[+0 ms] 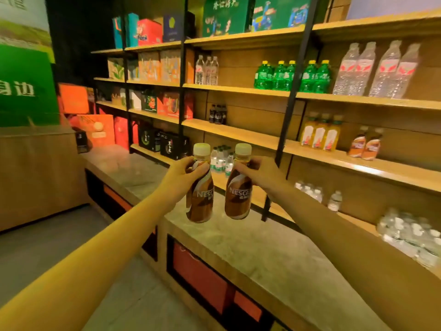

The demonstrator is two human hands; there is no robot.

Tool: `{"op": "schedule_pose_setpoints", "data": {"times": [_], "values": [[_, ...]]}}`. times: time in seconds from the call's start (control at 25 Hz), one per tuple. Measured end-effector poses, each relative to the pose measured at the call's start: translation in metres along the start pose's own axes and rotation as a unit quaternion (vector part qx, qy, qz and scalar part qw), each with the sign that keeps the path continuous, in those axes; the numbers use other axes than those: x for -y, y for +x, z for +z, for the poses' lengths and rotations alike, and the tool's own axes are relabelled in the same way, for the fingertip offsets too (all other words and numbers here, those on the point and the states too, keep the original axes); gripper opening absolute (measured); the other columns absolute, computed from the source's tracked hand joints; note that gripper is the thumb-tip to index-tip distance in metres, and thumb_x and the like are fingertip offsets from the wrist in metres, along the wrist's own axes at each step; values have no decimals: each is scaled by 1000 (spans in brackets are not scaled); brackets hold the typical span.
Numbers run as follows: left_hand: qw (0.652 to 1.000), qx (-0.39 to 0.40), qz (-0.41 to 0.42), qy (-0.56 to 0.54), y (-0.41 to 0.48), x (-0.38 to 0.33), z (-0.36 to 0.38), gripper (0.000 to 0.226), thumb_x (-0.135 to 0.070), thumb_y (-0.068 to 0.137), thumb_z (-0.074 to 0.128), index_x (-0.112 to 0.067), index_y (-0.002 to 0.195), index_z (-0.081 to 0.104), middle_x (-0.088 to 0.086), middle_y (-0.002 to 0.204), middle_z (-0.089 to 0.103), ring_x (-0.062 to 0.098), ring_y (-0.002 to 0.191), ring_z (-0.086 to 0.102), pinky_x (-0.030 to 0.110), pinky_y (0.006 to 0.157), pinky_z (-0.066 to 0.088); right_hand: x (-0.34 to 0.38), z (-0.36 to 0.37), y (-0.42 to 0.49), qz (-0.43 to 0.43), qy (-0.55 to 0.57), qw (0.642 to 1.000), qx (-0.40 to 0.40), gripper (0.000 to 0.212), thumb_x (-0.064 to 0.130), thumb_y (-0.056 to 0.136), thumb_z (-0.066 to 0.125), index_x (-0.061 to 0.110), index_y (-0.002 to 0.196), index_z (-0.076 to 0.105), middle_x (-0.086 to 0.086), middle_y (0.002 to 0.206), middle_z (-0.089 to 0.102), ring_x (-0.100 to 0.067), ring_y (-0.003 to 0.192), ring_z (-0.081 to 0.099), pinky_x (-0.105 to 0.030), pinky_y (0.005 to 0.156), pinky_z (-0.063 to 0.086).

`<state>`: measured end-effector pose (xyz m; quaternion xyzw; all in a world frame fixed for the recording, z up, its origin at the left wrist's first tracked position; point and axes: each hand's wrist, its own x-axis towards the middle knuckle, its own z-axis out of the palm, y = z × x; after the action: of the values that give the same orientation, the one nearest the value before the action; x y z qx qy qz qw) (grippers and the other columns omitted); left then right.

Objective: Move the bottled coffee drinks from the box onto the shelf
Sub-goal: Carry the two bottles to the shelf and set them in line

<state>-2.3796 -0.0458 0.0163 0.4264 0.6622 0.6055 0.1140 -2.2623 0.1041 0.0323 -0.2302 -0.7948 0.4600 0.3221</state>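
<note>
Holding bottles aloft, both arms outstretched over grey stone bench (250,237) top. Left hand (185,174) wrapped round neck of brown plastic coffee bottle with cream cap (200,187). Right hand (259,172) gripping neck of second brown cream-capped coffee bottle (238,185). Bottles upright, side by side, apart. Two matching coffee bottles (365,144) near front edge of wooden shelf (358,163), right.

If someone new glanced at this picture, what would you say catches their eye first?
Most likely the two brown coffee bottles held up in the middle of the view, one in the left hand and one in the right hand, above the grey counter. Next, the bright green bottles on an upper shelf to the right, and two matching coffee bottles already standing on a lower shelf at the right.
</note>
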Motion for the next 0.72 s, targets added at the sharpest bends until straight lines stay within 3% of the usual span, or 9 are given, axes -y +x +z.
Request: {"op": "schedule_pose_setpoints", "data": {"times": [0.08, 0.16, 0.24, 0.36, 0.52, 0.72], "values": [[999, 23, -1, -29, 29, -9, 72, 27, -23, 93, 51, -10, 116, 56, 3, 105, 63, 14, 94, 59, 20, 73, 45, -26, -70, 8, 2, -29, 999, -22, 31, 26, 86, 63, 11, 113, 63, 0, 99, 62, -14, 92, 57, -25, 77, 48], [998, 50, 1, -46, 52, -16, 138, 18, -26, 94, 50, -17, 108, 55, -4, 97, 62, 13, 92, 58, 22, 74, 44, -50, -132, 14, 12, -35, 999, -38, 25, 25, 87, 62, 12, 108, 64, 1, 95, 63, -10, 84, 59, -18, 67, 47], [994, 90, 15, -66, 77, -29, 205, 9, -25, 94, 49, -22, 99, 55, -9, 89, 61, 5, 83, 59, 15, 66, 45, -71, -192, 17, 23, -34, 997, -65, 22, 22, 88, 61, 11, 106, 64, 2, 91, 64, -4, 77, 59, -13, 60, 47], [986, 138, 32, -86, 106, -46, 288, 16, -25, 94, 49, -18, 104, 58, -8, 90, 63, 2, 82, 59, 9, 59, 45, -101, -265, 20, 47, -42, 992, -105, 26, 21, 88, 61, 8, 109, 64, 0, 93, 64, -7, 81, 59, -15, 64, 47], [972, 208, 32, -106, 138, -56, 385, 18, -27, 94, 49, -20, 108, 56, -10, 91, 62, 1, 82, 59, 15, 65, 43, -140, -344, 24, 71, -44, 984, -158, 24, 21, 88, 61, 9, 109, 64, 9, 82, 63, 0, 74, 58, -10, 54, 45], [957, 268, 42, -107, 193, -50, 473, 25, -27, 94, 49, -17, 115, 56, -4, 100, 64, 12, 93, 60, 21, 73, 47, -183, -413, 57, 88, -65, 967, -228, 27, 24, 86, 63, 9, 109, 65, -2, 94, 66, -8, 79, 62, -16, 63, 48]]}}
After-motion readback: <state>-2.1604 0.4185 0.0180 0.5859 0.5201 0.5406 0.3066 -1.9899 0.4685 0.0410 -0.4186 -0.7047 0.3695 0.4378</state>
